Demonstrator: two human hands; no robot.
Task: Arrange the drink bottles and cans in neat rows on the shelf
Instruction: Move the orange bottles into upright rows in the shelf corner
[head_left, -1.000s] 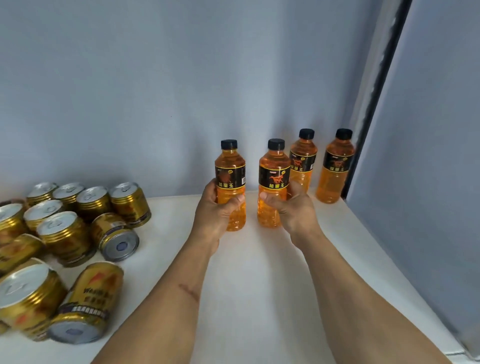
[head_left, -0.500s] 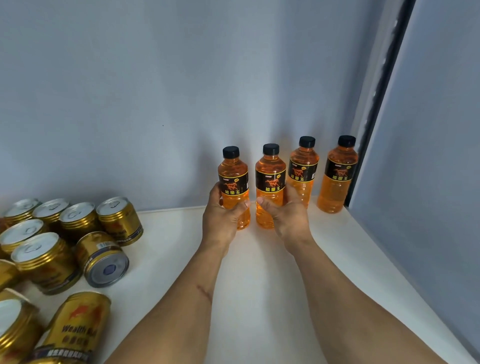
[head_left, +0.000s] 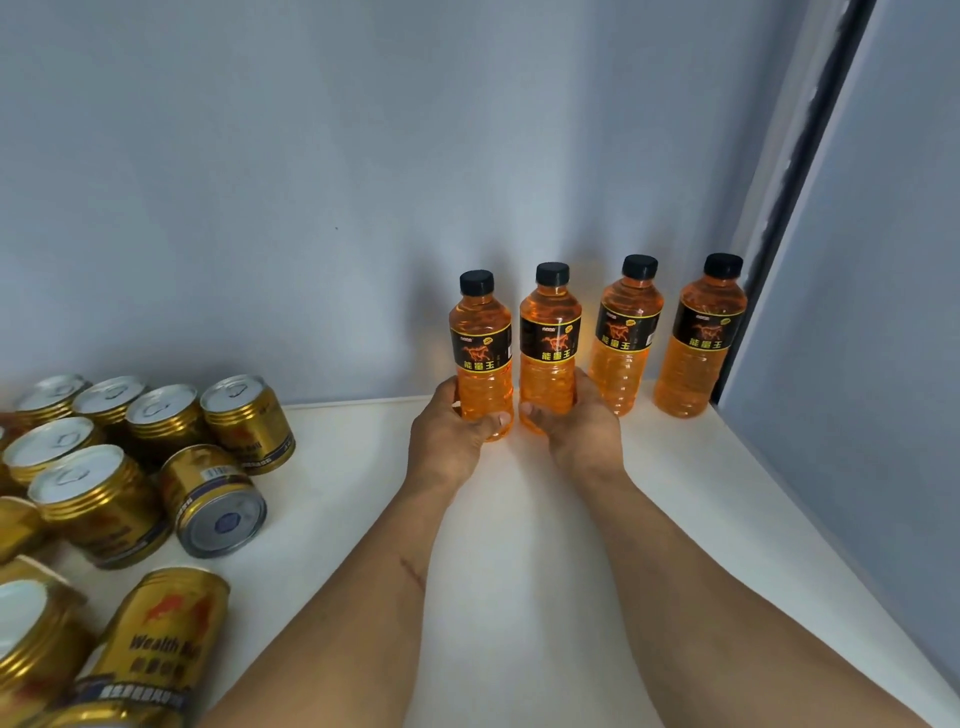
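Against the back wall, my left hand (head_left: 447, 439) grips the leftmost bottle (head_left: 482, 353), my right hand (head_left: 582, 434) clamps its neighbour (head_left: 549, 348); both stand upright on the shelf (head_left: 519, 545), cans (head_left: 156, 467) jumbled far left.

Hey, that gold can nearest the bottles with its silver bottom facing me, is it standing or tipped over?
Tipped over. The gold can lies on its side on the white shelf, round base showing.

I see clear glossy plastic bottles of orange drink (head_left: 631, 338) with matt black caps, shiny gold metal cans (head_left: 249, 421) left with silvery lids, on a smooth white matt shelf (head_left: 519, 545).
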